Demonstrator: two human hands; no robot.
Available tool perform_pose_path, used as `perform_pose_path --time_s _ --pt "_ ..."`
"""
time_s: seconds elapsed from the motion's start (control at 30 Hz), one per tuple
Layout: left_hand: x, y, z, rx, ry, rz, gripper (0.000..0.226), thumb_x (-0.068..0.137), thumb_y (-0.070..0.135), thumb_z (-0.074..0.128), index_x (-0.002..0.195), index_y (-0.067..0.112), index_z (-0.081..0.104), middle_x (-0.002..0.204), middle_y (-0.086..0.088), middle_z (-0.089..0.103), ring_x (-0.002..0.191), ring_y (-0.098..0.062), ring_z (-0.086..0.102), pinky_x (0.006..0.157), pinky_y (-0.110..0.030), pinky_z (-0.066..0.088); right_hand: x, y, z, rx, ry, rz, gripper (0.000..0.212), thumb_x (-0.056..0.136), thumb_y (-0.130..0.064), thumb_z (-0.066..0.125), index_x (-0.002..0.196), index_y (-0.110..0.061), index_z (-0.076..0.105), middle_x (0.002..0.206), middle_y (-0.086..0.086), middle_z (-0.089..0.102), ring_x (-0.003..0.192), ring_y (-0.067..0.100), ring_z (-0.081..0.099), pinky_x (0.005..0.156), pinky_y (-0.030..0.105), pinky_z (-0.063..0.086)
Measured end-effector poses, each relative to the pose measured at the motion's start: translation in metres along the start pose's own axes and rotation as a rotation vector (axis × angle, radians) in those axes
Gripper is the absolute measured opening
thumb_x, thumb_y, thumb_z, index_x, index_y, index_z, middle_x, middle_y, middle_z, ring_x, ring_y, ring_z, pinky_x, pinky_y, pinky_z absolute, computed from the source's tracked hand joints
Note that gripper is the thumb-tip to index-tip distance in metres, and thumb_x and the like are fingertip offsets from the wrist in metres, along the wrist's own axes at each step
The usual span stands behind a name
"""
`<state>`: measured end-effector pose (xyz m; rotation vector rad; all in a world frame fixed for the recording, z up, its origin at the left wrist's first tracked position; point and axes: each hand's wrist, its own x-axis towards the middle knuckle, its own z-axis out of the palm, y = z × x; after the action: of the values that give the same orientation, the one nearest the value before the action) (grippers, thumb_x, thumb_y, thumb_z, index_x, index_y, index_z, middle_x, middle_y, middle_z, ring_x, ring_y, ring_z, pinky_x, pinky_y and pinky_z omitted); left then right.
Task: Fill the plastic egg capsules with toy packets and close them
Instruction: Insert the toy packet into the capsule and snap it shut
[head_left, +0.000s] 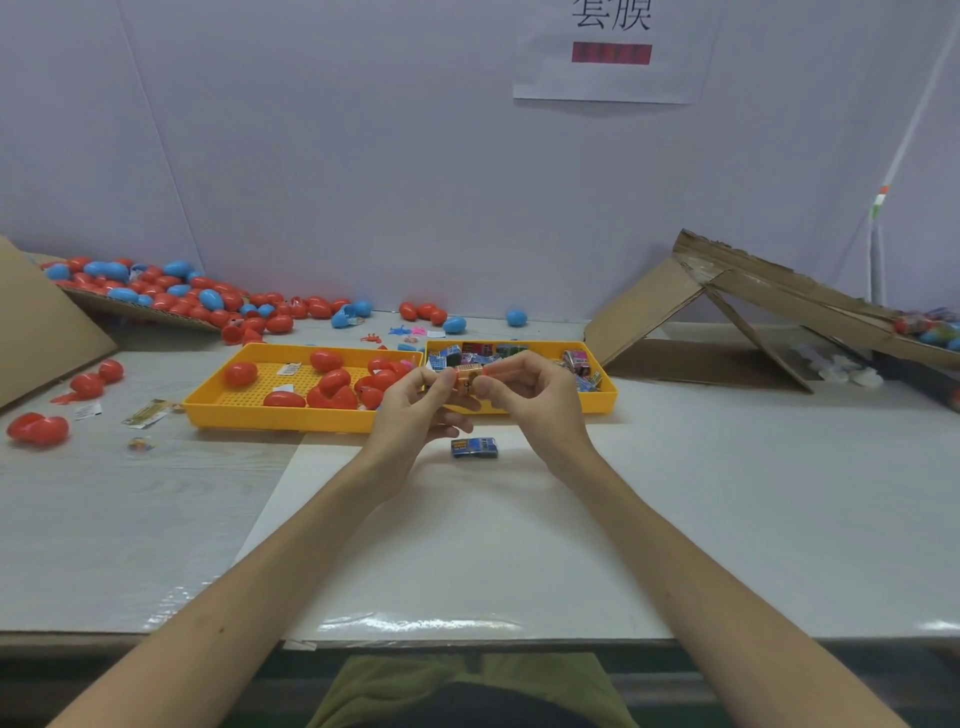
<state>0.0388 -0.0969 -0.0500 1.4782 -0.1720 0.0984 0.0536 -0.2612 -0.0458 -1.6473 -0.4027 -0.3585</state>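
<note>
Presently, head view: both hands are raised over the middle of the table (727, 493), just before the near rims of two yellow trays (270, 418). The left hand (415, 410) has a closed grip, pinching an orange-red egg capsule (460, 383). The right hand (524, 395) pinches the same piece, its thumb against a toy packet (469, 370) at the opening. A blue packet (474, 448) lies on the table beneath.

Assessment: stuffing step in hand. Recommended: tuck the packet wholly below the rim, align the halves, press squarely. Trapped foil would likely prevent closure.
</note>
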Motion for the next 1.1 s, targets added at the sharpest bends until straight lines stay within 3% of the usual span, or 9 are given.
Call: perform_pose_path --time_s 0.23,0.6,0.77,0.87,1.0,1.1 --pt "0.000 0.001 0.001 -0.011 -0.010 -0.020 0.029 0.103 0.033 0.053 0.103 0.003 0.055 0.089 -0.008 0.077 0.069 -0.022 0.073 0.066 -0.027 0.058 0.000 0.001 0.001 -0.058 -0.005 0.029 0.019 0.079 -0.018 0.085 0.092 -0.015 0.071 0.094 0.003 0.076 0.087 0.017 0.075 0.081 0.040 0.062" --pt "0.001 -0.002 -0.002 -0.059 -0.041 -0.011 0.025 0.103 0.031 0.053 0.099 0.007 0.051 0.083 -0.004 0.077 0.071 -0.020 0.074 0.068 -0.025 0.058 0.001 0.003 -0.002 0.005 -0.019 0.017 0.017 0.076 -0.013 0.086 0.088 -0.014 0.074 0.089 0.000 0.077 0.087 0.015 0.075 0.079 0.031 0.061" --pt "0.002 -0.002 -0.002 -0.069 -0.034 -0.008 0.024 0.102 0.030 0.056 0.096 0.007 0.052 0.088 -0.009 0.077 0.071 -0.021 0.073 0.068 -0.026 0.057 0.001 0.004 -0.001 -0.002 -0.024 0.014 0.027 0.080 -0.013 0.084 0.103 -0.017 0.071 0.101 0.006 0.075 0.094 0.020 0.073 0.083 0.037 0.061" --pt "0.002 -0.002 -0.002 -0.081 -0.028 -0.012 0.022 0.100 0.030 0.059 0.093 0.009 0.055 0.087 -0.009 0.077 0.070 -0.020 0.072 0.068 -0.027 0.057 0.002 0.004 -0.001 -0.013 -0.059 0.006 0.033 0.083 -0.012 0.081 0.113 -0.021 0.071 0.105 0.001 0.074 0.097 0.016 0.072 0.083 0.031 0.060" --pt "0.004 -0.001 -0.003 -0.110 -0.038 -0.035 0.025 0.103 0.032 0.055 0.099 0.007 0.060 0.085 -0.009 0.075 0.071 -0.018 0.069 0.066 -0.026 0.056 0.006 0.003 -0.004 0.072 -0.021 0.059 0.023 0.085 -0.012 0.079 0.104 -0.022 0.073 0.101 -0.003 0.076 0.096 0.011 0.071 0.081 0.028 0.058" --pt "0.005 -0.004 -0.003 0.062 -0.046 0.037 0.013 0.101 0.023 0.059 0.098 0.011 0.063 0.086 -0.003 0.076 0.077 -0.014 0.070 0.069 -0.024 0.056 0.010 0.003 -0.012 0.184 0.054 0.148 0.022 0.085 -0.008 0.077 0.101 -0.020 0.068 0.097 0.000 0.074 0.094 0.014 0.071 0.073 0.026 0.057"
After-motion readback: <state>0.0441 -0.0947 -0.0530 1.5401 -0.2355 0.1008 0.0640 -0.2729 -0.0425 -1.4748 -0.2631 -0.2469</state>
